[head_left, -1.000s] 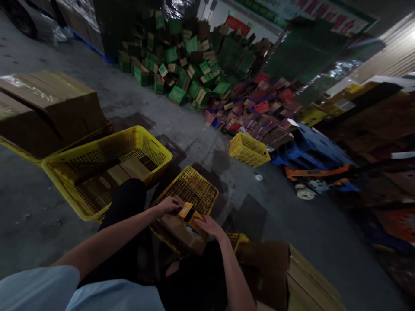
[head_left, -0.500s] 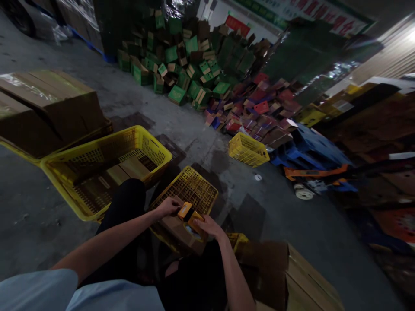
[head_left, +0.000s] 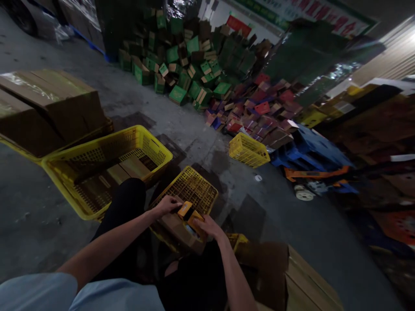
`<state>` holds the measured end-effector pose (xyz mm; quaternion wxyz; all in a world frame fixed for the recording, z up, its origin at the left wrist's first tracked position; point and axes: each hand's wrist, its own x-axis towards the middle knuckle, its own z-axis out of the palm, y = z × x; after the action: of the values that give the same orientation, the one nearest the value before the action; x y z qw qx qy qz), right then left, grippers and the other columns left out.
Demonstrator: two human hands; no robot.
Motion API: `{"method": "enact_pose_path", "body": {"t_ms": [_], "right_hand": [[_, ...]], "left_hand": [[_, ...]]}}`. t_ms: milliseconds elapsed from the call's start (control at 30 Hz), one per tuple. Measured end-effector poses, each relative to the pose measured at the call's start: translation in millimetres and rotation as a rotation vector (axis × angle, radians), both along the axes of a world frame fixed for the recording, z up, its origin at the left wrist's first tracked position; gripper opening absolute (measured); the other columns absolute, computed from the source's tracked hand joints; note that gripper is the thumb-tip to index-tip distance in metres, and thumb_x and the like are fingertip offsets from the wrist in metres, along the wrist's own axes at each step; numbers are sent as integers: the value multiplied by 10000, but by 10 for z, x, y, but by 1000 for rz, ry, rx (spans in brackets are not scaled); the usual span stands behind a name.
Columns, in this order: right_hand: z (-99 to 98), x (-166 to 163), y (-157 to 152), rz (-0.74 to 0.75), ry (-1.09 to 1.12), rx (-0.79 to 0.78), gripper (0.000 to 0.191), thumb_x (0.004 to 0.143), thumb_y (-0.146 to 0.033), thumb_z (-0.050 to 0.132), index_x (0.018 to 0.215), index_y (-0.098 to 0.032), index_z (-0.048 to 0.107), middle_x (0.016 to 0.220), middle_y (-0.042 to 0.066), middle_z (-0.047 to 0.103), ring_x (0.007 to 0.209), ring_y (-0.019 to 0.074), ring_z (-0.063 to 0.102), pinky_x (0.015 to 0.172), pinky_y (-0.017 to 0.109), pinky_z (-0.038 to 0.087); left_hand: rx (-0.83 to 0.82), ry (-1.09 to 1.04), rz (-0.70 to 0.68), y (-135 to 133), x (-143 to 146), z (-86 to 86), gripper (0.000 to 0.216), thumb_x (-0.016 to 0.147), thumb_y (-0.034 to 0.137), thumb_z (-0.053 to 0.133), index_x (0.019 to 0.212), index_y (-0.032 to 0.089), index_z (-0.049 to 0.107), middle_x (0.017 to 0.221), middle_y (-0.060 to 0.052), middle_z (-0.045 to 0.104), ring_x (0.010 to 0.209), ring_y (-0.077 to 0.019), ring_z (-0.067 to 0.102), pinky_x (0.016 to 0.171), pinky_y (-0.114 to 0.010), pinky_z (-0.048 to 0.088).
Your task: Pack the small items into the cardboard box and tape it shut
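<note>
Low in front of me, my right hand [head_left: 207, 225] is closed on the near end of a small orange-yellow object with a dark band [head_left: 187, 211]; its exact kind is unclear in the dim light. My left hand [head_left: 169, 204] has its fingers pinched together just left of the object's far end. Anything between those fingers is too small to make out. Beneath both hands is a brown cardboard box [head_left: 178, 229], with something pale showing near my right hand. Under and beyond that box lies a yellow plastic crate [head_left: 191, 185] with a grid surface.
To the left stands a large yellow crate [head_left: 155, 151] with flat cardboard boxes inside, beside taped cartons [head_left: 48, 93]. A carton [head_left: 311, 276] is at lower right. Further off are a small yellow crate [head_left: 249, 150], a pallet jack [head_left: 316, 175] and piled green boxes [head_left: 178, 94].
My left hand has shifted very slightly near the object's far end. My right hand and the orange-yellow object stay almost where they were.
</note>
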<state>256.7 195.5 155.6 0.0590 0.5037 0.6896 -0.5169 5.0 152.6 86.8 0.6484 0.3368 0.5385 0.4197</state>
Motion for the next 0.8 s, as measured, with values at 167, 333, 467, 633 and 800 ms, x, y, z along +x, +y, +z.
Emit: {"method": "enact_pose_path", "body": {"t_ms": [167, 333, 467, 633, 800], "right_hand": [[72, -70, -9, 6, -61, 5, 505, 805, -573, 652, 1031, -128, 731, 864, 60, 717, 809, 219, 626, 676, 265, 475], [80, -90, -29, -8, -76, -5, 496, 804, -566, 654, 1010, -121, 727, 846, 57, 711, 795, 213, 624, 659, 257, 468], [77, -41, -35, -13, -42, -16, 495, 786, -582, 667, 978, -129, 718, 826, 49, 706, 767, 201, 616, 654, 257, 470], [90, 104, -23, 9, -63, -35, 512, 783, -632, 623, 890, -136, 690, 746, 39, 673, 676, 166, 591, 578, 228, 433], [116, 40, -37, 22, -57, -41, 481, 793, -609, 621, 878, -140, 691, 762, 40, 686, 662, 154, 588, 560, 211, 417]], "left_hand": [[7, 10, 16, -8, -52, 4, 457, 628, 545, 823, 667, 102, 714, 503, 33, 547, 477, -92, 479, 499, -218, 351], [18, 28, 22, -22, -114, 23, 474, 608, 559, 824, 670, 101, 721, 545, 0, 608, 513, -110, 527, 530, -229, 395], [24, 77, 40, -1, -323, 42, 478, 617, 563, 813, 699, 98, 736, 552, -14, 627, 519, -126, 549, 525, -234, 401], [41, 176, 106, 31, -723, 33, 457, 646, 551, 781, 772, 113, 764, 595, -14, 661, 552, -143, 575, 535, -236, 407], [49, 248, 141, -9, -830, -84, 411, 663, 522, 753, 770, 126, 774, 641, -24, 690, 613, -167, 604, 572, -245, 422]]}}
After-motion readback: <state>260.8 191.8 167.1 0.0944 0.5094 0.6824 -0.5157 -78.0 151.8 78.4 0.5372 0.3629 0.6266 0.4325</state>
